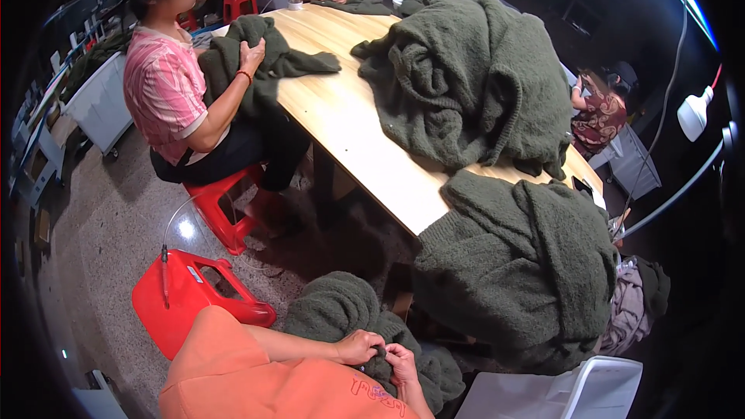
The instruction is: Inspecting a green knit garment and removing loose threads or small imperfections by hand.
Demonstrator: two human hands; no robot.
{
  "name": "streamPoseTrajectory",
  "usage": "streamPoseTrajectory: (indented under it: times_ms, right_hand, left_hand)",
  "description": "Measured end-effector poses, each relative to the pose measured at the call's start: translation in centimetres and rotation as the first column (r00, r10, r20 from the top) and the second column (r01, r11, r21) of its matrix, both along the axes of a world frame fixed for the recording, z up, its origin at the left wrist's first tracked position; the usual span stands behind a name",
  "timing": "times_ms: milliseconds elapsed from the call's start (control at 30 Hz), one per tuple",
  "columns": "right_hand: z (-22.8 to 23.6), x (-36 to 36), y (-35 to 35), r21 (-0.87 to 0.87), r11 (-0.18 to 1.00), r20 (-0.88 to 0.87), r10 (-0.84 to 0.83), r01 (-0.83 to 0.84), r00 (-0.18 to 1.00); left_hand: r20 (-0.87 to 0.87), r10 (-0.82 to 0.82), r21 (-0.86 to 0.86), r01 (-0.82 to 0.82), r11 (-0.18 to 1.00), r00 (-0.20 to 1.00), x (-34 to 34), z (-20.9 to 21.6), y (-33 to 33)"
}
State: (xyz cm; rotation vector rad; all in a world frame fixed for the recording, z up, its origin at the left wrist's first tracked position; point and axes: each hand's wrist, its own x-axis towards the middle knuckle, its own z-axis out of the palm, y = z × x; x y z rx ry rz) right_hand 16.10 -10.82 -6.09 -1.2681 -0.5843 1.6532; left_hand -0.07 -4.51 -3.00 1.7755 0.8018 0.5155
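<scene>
A dark green knitted garment lies bunched in front of me, low and below the table's level. My left hand is closed on a small fold of it, fingertips pinched. Right beside it, my right hand pinches the same bit of knit, so the two hands nearly touch. Whether anything small sits between the fingertips cannot be made out. More of the garment spreads under and past both hands.
A wooden table carries a big heap of green knitwear; another green pile hangs over its near corner. A white bin stands at lower right, a red stool at left. A seated co-worker holds green knitwear.
</scene>
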Motion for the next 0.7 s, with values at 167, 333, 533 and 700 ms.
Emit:
streamPoseTrajectory:
  times_ms: [167, 333, 533, 700]
  right_hand:
    - [1.1, -0.3, 0.1, -0.055, 0.994, 0.016, 0.100, -0.099, 0.995]
    - [0.6, -0.2, 0.5, 0.032, 0.984, -0.080, 0.176, -0.174, 0.981]
    - [1.4, -0.1, 0.4, 0.115, 0.983, -0.073, 0.154, -0.145, 0.985]
    - [1.7, -0.4, 0.4, 0.113, 0.984, -0.034, 0.139, -0.134, 0.990]
  left_hand:
    - [-0.010, -0.253, 0.038, 0.254, 0.967, 0.967, -0.6, -0.5, 1.5]
    - [-0.030, -0.238, -0.036, 0.237, 0.971, 0.971, -0.6, 1.9, 1.9]
    - [-0.074, -0.142, -0.123, 0.132, 0.984, 0.987, -0.3, 1.0, 1.0]
    - [-0.086, -0.051, -0.163, 0.036, 0.986, 0.995, -0.2, 0.4, 0.9]
